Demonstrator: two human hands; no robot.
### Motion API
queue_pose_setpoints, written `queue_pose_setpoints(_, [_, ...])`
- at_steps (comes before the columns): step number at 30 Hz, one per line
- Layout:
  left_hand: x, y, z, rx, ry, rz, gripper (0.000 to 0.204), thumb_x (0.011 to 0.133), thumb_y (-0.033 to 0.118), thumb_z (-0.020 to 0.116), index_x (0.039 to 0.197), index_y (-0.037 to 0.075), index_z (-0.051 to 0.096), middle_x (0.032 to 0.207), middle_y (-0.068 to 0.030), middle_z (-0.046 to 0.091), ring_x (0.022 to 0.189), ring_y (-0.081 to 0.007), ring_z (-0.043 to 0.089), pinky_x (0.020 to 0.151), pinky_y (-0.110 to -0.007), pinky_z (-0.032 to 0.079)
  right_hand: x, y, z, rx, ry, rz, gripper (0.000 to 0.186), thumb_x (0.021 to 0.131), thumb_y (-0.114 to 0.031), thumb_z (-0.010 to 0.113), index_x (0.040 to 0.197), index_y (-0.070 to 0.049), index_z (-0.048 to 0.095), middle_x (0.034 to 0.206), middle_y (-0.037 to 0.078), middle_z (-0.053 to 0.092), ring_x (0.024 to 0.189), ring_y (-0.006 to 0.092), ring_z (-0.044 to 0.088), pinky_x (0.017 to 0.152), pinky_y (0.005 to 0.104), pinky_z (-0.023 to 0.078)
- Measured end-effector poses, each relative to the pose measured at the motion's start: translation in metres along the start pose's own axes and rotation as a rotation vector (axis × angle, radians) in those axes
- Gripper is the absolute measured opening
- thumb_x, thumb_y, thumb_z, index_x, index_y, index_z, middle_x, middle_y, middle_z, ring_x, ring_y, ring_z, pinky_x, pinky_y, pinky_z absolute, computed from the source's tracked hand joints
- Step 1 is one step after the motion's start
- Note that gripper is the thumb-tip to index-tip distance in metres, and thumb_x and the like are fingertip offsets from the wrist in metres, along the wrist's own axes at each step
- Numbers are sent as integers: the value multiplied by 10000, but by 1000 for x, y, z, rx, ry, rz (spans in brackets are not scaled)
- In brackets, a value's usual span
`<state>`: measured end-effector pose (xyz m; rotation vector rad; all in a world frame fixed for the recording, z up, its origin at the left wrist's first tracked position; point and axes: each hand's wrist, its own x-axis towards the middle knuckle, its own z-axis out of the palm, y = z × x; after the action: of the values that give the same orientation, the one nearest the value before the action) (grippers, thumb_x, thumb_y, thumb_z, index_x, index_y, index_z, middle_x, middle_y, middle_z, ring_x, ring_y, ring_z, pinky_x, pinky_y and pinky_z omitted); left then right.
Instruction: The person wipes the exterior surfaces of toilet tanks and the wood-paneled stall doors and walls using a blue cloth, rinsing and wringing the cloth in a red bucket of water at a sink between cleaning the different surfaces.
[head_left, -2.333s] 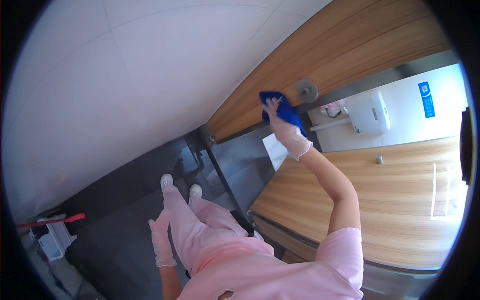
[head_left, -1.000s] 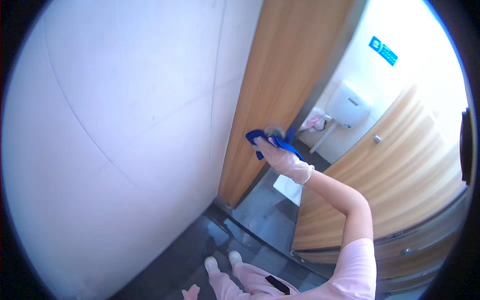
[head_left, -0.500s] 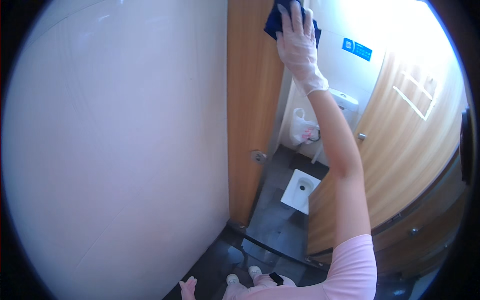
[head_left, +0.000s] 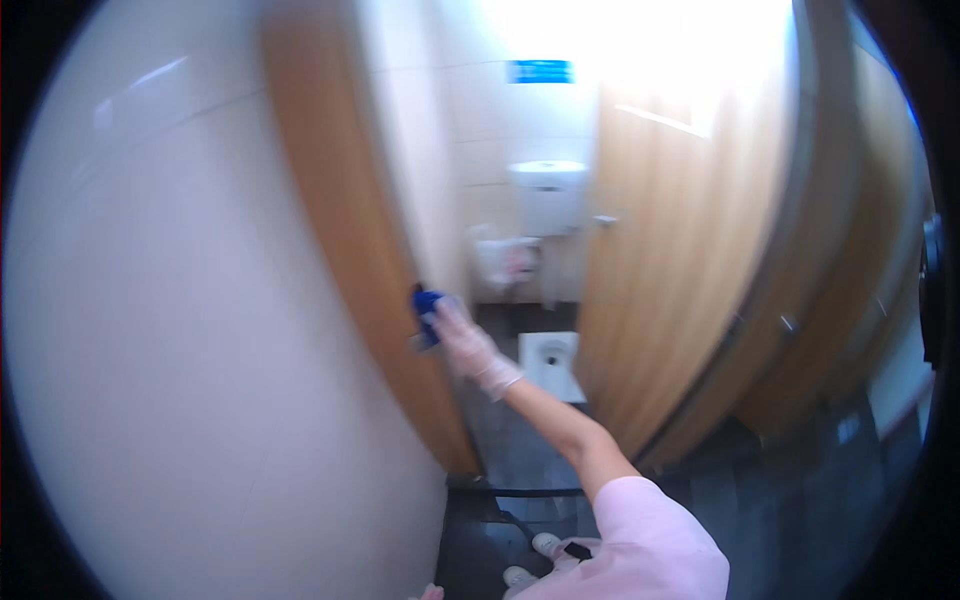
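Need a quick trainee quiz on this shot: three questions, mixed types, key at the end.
1. What colour is the cloth in the right grip?
2. True or false: the squat toilet appears below the cistern in the picture.
3. Which is nearest the cloth?
a) the blue wall sign
b) the wooden panel on the left
c) the cistern

Key: 1. Blue. 2. True. 3. b.

Cloth at panel's right edge: deep blue. Right hand: translucent whitish glove. Sleeve: plain pale pink. Panel: orange-brown wood. Door: lighter tan, streaky wood grain. Wall: pale lilac-grey, thin joint lines. Cistern, squat pan, shoes: white. Bag: white with pink. Sign: bright blue. Floor: dark grey.
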<state>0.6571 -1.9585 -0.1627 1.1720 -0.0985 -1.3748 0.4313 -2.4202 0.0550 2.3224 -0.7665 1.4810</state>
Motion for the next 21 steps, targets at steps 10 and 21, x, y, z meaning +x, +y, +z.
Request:
queue_pose_setpoints(10, [44,31,115,-26,-537,-328,689,963,553,275,1356,1,400,1417,-143,397,1352,-284,292,1141,-402,167,-79,-2,-340,-292,588,394,620,884,62,459,1456,-66,258,1527,158,184,1422,328,113,1150,421,82])
queue_pose_setpoints(21, [36,-60,285,136,-703,-416,680,972,538,275,1366,-6,380,1443,-139,370,1366,-276,271,1148,-392,167,-139,172,-485,-1058,365,536,735,883,-467,481,1449,-62,245,1490,238,192,1330,554,134,1033,681,121])
